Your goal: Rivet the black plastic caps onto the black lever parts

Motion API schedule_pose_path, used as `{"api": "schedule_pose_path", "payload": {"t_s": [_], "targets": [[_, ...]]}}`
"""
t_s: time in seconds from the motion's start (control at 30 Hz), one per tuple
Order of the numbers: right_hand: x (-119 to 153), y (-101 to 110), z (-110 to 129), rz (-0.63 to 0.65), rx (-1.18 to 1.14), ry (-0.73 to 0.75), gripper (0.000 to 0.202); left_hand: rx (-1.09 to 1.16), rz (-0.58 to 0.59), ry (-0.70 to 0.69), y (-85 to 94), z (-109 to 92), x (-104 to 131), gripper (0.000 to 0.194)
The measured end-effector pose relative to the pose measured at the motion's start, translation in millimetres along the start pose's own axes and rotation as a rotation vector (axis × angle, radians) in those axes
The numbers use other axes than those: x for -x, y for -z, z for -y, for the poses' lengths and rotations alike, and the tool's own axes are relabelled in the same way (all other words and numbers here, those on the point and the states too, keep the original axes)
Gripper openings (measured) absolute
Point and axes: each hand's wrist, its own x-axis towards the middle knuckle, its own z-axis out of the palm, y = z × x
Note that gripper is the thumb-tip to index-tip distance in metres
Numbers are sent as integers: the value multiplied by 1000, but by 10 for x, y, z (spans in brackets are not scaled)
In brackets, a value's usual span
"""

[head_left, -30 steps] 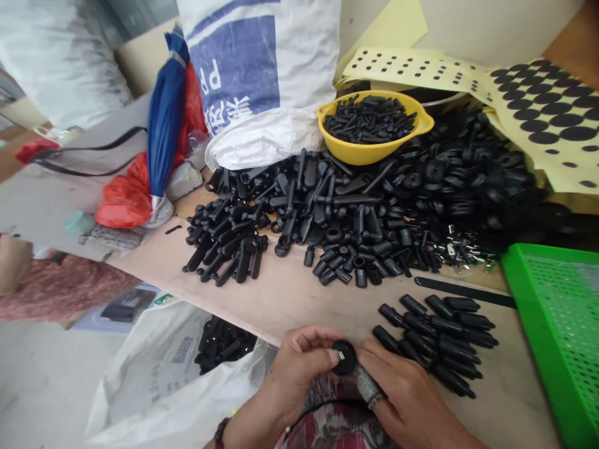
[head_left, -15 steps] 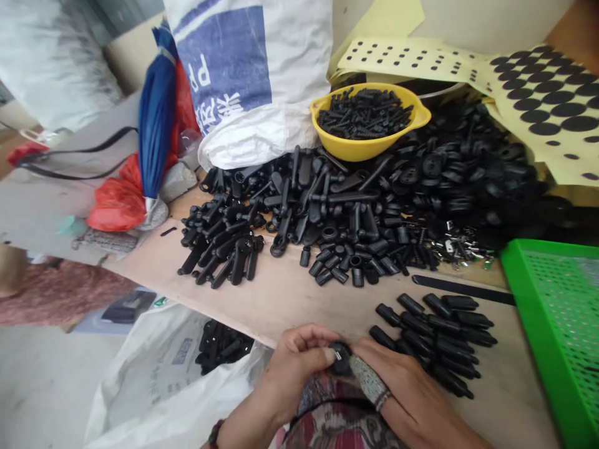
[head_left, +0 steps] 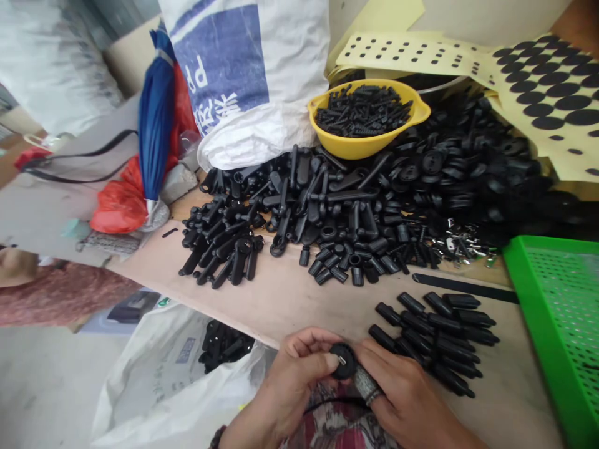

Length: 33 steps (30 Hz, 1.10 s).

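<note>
Close to my body, at the table's near edge, a round black plastic part (head_left: pixel 347 366) with a small metal piece on its face is held between both hands. My left hand (head_left: pixel 292 374) pinches it, thumb on the face by the metal piece and fingers behind. Closed against its right side is my right hand (head_left: pixel 400 383), one digit wrapped in a grey cover. The fingertips of that hand are partly hidden. Just beyond it lie several black cylindrical parts (head_left: pixel 428 321) with narrow tips.
Heaped black levers (head_left: pixel 224 237), short black sleeves (head_left: pixel 349 262) and small metal pieces (head_left: pixel 456 243) cover the table's back. A yellow bowl (head_left: pixel 360 146) holds black screw-like parts. The green tray (head_left: pixel 528 299) stands right; a white sack (head_left: pixel 140 386) hangs open below left. Another person's arm (head_left: pixel 16 267) shows far left.
The round part has turned so that its face shows more fully. My right hand's covered digit has drawn slightly down along its edge.
</note>
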Motion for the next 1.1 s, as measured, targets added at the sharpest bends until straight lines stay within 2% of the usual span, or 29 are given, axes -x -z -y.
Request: {"api": "schedule_pose_path", "payload": {"t_s": [0.17,0.37,0.47,0.57,0.7,0.93,1.1], "targets": [[-26,55,26,76,28,-29,44,-1,-68,-7,-17,7,17,27],[-97,233,82,270,-266,-142,42,-16,-78,-31,-12,8,18,25],[-90,218,74,230,-343,-178,50,-73,-89,-26,-6,27,8,25],[-52,155,55,201,-242,-227,51,-116,-80,-12,-8,36,-14,25],[-48,143,61,293,-119,-291,46,-175,-63,6,1,22,-42,27],[-122,231,130,303,-48,-271,38,-225,-42,37,19,-12,-66,28],[-87,185,132,181,8,-194,38,-220,-44,49,6,-16,-63,28]]}}
